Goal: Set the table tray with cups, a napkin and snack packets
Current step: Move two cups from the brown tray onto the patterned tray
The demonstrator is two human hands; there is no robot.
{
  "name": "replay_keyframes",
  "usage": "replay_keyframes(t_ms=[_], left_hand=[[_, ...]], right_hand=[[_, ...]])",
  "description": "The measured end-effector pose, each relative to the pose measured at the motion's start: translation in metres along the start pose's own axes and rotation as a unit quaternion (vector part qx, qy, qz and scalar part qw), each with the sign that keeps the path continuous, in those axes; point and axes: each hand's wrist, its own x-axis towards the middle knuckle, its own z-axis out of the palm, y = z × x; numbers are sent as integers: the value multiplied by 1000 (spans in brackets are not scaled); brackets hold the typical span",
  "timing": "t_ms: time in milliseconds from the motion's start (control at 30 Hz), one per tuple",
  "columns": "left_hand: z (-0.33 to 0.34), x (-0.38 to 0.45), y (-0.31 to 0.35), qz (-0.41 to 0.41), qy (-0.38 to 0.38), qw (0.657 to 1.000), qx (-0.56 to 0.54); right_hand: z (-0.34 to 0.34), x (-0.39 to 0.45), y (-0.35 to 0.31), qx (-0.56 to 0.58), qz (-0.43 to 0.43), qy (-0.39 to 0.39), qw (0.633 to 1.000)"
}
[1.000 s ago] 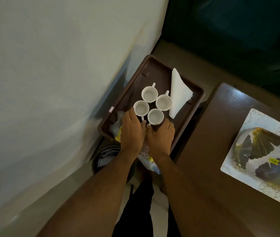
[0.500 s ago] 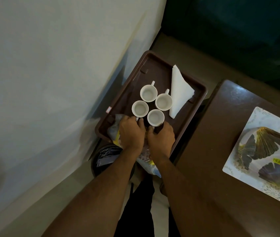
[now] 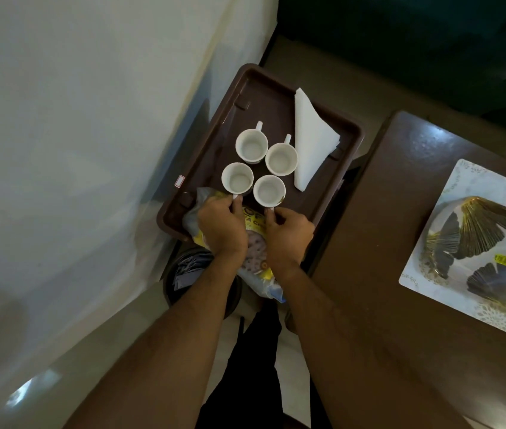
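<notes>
The left hand (image 3: 221,225) pinches the handle of the near-left cup (image 3: 237,178); the right hand (image 3: 288,233) pinches the handle of the near-right cup (image 3: 269,190). Both cups stand upright on the brown tray (image 3: 214,144), their handles at 6 o'clock. Two more cups (image 3: 251,146) sit just beyond at 12 o'clock, with the folded white napkin (image 3: 312,140) at 2 o'clock. Snack packets (image 3: 256,258) lie under the hands, overhanging the tray's near edge.
</notes>
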Motion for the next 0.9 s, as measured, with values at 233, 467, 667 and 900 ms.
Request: replay_keyframes(t_ms=[233, 467, 667, 900], left_hand=[[-4, -36, 15, -10, 10, 999, -29], [0, -90, 44, 21, 63, 996, -56], [29, -145, 76, 48, 52, 994, -84], [90, -229, 120, 81, 12, 991, -109]], right_hand=[[-28, -9, 11, 22, -44, 4, 999], [-86, -13, 25, 52, -93, 31, 994], [-147, -9, 65, 74, -89, 76, 990], [-228, 0, 134, 86, -42, 134, 986]])
